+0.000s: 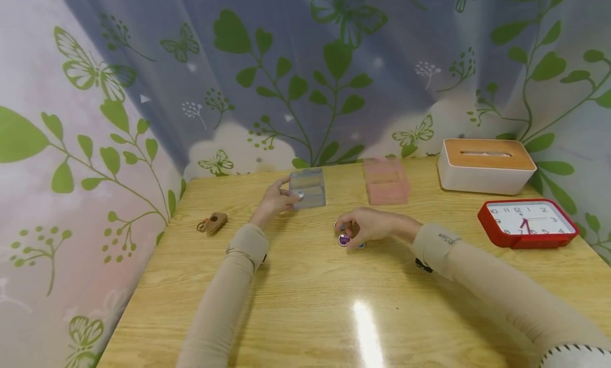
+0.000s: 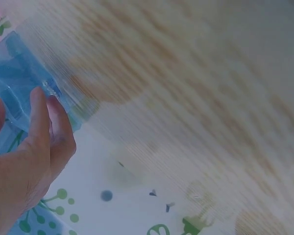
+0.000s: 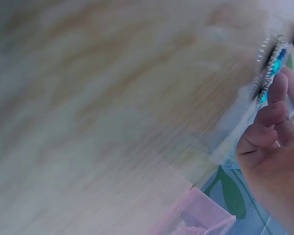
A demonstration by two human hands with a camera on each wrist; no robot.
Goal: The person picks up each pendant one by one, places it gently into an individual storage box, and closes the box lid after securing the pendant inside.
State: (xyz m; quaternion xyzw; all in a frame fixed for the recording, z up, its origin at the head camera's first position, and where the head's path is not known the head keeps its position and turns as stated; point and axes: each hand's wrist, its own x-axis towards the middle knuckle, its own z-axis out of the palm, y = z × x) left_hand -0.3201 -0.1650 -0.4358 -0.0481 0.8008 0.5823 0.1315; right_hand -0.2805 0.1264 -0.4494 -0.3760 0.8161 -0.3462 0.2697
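Note:
My left hand (image 1: pixel 278 196) grips the left side of a clear blue box (image 1: pixel 312 190), thumb at its front; the left wrist view has the fingertips along the box wall (image 2: pixel 20 81). In my right hand (image 1: pixel 369 226), thumb and fingers pinch a jewelled bracelet (image 1: pixel 343 241) with purple and blue stones edged in small silver beads. The right wrist view shows blue stones (image 3: pixel 277 63) of the bracelet at the fingertips, while the fingers hide part of it. A clear pink box (image 1: pixel 386 190) stands beyond the right hand.
A brown key case (image 1: pixel 217 222) with a ring lies at the left. Toward the right stand a white tissue box (image 1: pixel 487 174) with a wooden top and a red clock (image 1: pixel 527 224). The patterned curtain (image 1: pixel 305 81) hangs behind the wooden table (image 1: pixel 305 304).

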